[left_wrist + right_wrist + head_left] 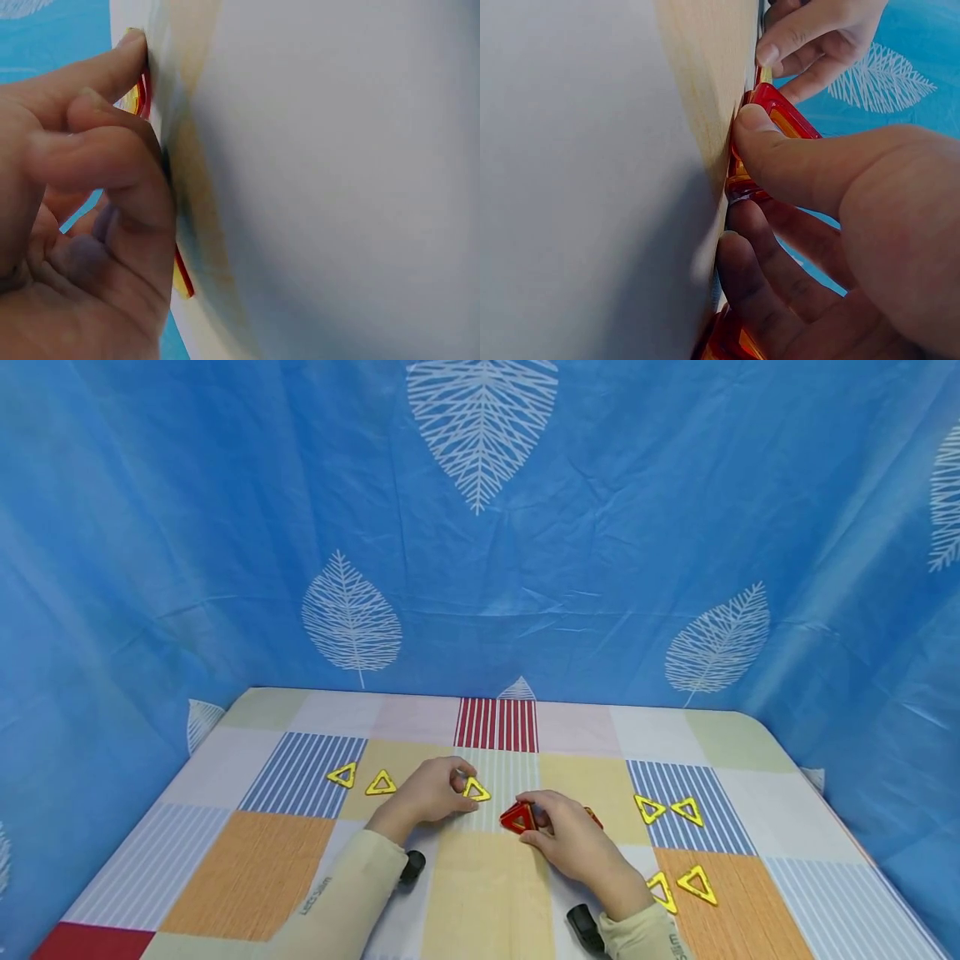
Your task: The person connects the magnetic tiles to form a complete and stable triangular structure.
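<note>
A yellow triangular tile point(476, 789) with an open middle lies on the patterned cloth at the centre. My left hand point(429, 793) has its thumb and index finger at opposite sides of this tile, pinching it flat at the table. Just to the right, my right hand point(573, 835) grips a red triangular piece point(519, 817) that shows slanting faces, like joined tiles. In the right wrist view the thumb presses on the red frame point(791, 112), and the fingers lie beneath. Another red-orange piece point(593, 816) shows partly behind the right hand.
Two yellow triangles point(381, 782) lie to the left of the left hand. On the right are two more point(687, 811), with another pair point(697, 885) nearer, one partly covered by the right forearm. A blue leaf-print curtain point(480, 610) encloses the table's far side.
</note>
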`<state>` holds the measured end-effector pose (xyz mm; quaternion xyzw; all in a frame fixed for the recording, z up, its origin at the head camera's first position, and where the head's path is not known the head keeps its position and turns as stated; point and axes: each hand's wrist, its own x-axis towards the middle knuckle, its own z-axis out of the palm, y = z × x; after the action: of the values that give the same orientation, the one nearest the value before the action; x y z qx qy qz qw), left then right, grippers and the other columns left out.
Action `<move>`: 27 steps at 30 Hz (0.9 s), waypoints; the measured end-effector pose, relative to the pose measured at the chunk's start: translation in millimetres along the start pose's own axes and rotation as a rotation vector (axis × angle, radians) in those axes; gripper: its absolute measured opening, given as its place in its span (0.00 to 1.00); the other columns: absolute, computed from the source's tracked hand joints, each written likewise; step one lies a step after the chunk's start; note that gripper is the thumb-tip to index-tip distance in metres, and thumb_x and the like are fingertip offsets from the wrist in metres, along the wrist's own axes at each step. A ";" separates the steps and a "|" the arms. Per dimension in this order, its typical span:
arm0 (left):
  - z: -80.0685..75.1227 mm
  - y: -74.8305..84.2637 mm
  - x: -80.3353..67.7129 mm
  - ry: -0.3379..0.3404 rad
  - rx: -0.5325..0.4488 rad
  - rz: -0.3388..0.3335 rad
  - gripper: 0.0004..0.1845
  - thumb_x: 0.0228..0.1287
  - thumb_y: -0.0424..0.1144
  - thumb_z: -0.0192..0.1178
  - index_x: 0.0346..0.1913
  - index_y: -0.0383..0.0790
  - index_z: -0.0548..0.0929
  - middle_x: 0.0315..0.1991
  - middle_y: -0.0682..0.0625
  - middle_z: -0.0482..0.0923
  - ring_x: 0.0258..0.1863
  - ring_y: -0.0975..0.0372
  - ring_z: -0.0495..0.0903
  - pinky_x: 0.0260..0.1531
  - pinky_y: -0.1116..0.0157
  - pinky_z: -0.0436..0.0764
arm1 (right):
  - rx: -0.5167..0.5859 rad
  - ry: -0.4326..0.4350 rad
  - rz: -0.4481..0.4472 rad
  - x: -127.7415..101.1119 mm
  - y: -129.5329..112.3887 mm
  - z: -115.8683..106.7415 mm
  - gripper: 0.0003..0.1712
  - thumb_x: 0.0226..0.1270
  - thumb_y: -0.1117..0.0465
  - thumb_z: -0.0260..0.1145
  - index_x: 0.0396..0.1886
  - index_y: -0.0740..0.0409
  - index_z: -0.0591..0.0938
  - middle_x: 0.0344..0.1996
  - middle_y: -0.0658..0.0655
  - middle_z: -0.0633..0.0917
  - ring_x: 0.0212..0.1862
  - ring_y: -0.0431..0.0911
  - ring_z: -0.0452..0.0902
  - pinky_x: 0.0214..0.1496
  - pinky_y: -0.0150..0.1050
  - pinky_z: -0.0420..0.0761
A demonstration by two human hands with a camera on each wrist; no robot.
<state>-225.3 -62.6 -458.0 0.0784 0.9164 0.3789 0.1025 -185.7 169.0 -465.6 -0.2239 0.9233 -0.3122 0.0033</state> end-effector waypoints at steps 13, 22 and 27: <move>2.1 -0.7 -28.9 -0.106 -0.040 0.110 0.20 0.50 0.37 0.80 0.47 0.43 0.85 0.30 0.53 0.77 0.30 0.60 0.73 0.32 0.62 0.74 | 0.007 -0.002 0.017 0.8 0.6 1.0 0.26 0.59 0.65 0.77 0.58 0.60 0.81 0.48 0.55 0.82 0.41 0.43 0.76 0.45 0.44 0.80; 11.4 13.1 -49.3 -0.177 -0.124 0.177 0.21 0.47 0.36 0.81 0.45 0.42 0.85 0.28 0.51 0.78 0.23 0.63 0.73 0.24 0.67 0.72 | 0.016 -0.005 0.018 0.2 -1.0 -0.6 0.26 0.59 0.65 0.77 0.58 0.60 0.81 0.49 0.56 0.83 0.42 0.44 0.78 0.45 0.45 0.82; 17.8 17.4 -57.6 -0.215 -0.141 0.197 0.20 0.46 0.36 0.82 0.43 0.43 0.85 0.27 0.52 0.78 0.23 0.65 0.73 0.26 0.68 0.73 | 0.009 -0.004 0.018 -0.2 -1.4 0.1 0.26 0.59 0.65 0.77 0.58 0.60 0.81 0.50 0.57 0.83 0.43 0.44 0.78 0.46 0.45 0.82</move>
<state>-164.1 -51.1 -450.6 0.2004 0.8593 0.4397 0.1674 -184.9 168.1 -464.9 -0.2160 0.9238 -0.3159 0.0090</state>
